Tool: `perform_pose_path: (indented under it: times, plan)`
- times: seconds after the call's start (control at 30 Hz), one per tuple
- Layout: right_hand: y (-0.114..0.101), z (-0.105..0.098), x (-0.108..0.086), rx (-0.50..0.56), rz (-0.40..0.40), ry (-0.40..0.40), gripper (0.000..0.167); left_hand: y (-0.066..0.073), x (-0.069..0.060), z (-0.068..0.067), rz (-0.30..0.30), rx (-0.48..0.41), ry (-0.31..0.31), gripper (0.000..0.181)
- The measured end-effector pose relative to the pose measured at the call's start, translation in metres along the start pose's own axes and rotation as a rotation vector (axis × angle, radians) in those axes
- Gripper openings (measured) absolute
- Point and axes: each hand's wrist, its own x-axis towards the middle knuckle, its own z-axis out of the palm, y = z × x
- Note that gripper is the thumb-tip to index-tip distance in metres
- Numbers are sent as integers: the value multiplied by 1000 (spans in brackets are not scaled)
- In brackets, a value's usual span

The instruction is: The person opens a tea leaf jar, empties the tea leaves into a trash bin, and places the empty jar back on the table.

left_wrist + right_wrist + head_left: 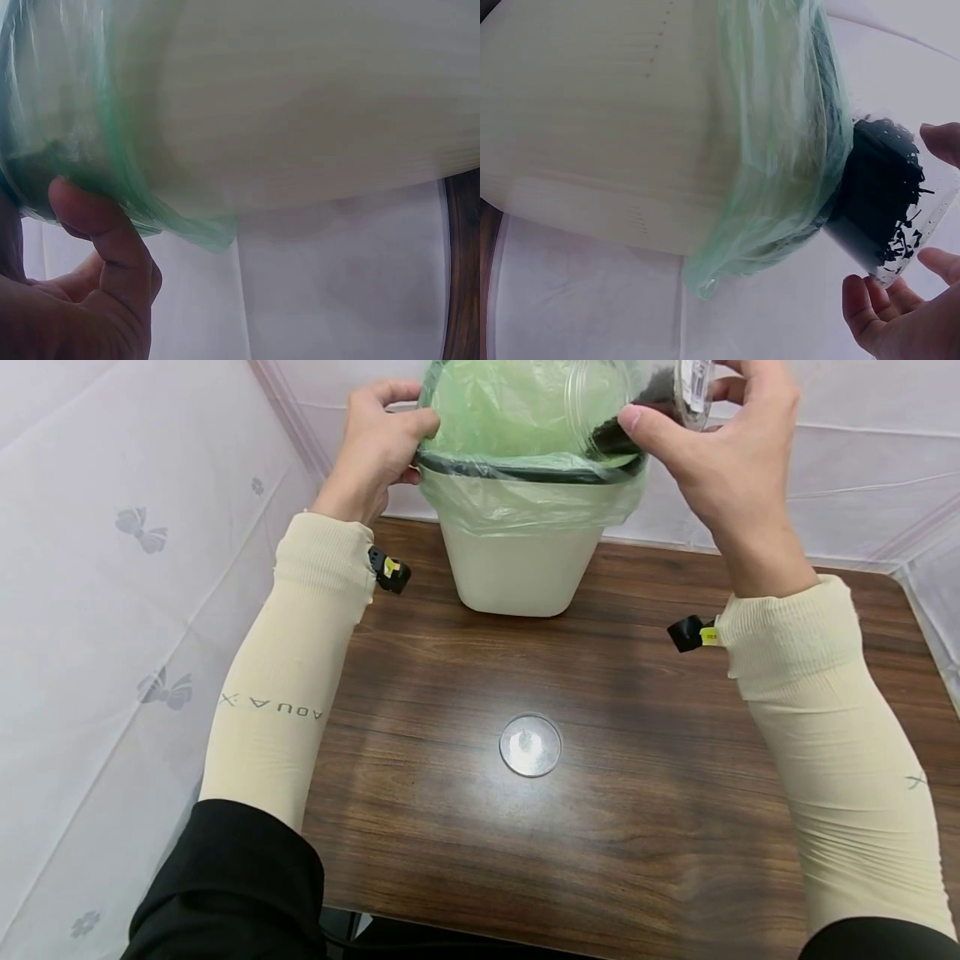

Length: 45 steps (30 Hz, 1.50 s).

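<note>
A cream trash bin with a dark rim stands at the back of the table, lined with a green plastic bag folded over its edge. My left hand grips the bin's rim at the left; its thumb lies on the bag. In my right hand is a clear jar, tilted with its mouth over the bin's right side. Dark, dry shreds lie inside the jar, their exact kind unclear. A round clear lid lies flat on the table.
The brown wooden table carries the bin and lid. A white patterned sheet hangs at the left, and more white sheeting stands close behind the bin. Small black cameras stick out from both wrists.
</note>
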Motion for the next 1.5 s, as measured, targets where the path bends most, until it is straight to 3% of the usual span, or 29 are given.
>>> perform_pose_path:
  times: [0.27,0.8,1.5]
  plan:
    - [2,0,2,10,14,-3,45,0,-2,2,-1,-6,-4,43]
    - [1,1,5,-36,-56,-7,41,0,-3,5,6,-7,-3,42]
    - [-1,2,10,9,-58,5,36,-1,-3,7,9,-23,-8,44]
